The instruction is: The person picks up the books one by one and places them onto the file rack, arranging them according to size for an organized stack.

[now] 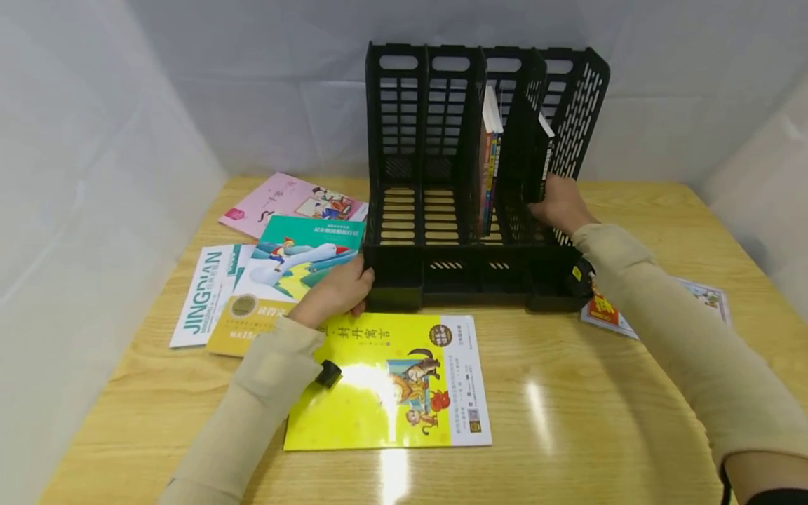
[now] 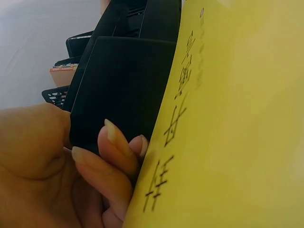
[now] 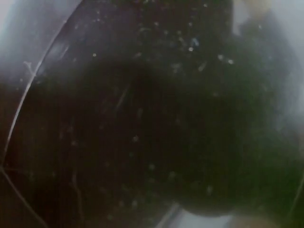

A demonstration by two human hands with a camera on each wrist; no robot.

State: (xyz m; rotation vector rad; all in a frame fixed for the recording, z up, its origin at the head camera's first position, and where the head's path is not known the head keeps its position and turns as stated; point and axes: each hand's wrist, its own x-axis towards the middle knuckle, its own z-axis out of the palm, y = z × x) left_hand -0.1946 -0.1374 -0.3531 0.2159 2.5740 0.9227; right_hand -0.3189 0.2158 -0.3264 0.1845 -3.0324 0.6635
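A black file organizer [image 1: 393,277] with four upright compartments stands on the table. At its front left corner, my left hand [image 1: 337,291] grips the edge; the left wrist view shows curled fingers [image 2: 111,166] against the black corner [image 2: 126,85]. My right hand [image 1: 562,205] reaches into the rightmost compartment and pinches the lower part of a dark book [image 1: 546,151], whose white top edge shows. Thin books [image 1: 489,161] stand upright in the third compartment. The right wrist view is mostly dark and blurred, with its fingers hidden.
A yellow book [image 1: 372,400] lies in front of the organizer, close to my left hand. To the left lie a pink book [image 1: 278,200], a green-topped book [image 1: 284,245] and a white one [image 1: 202,294]. Another book [image 1: 609,315] lies partly under my right forearm.
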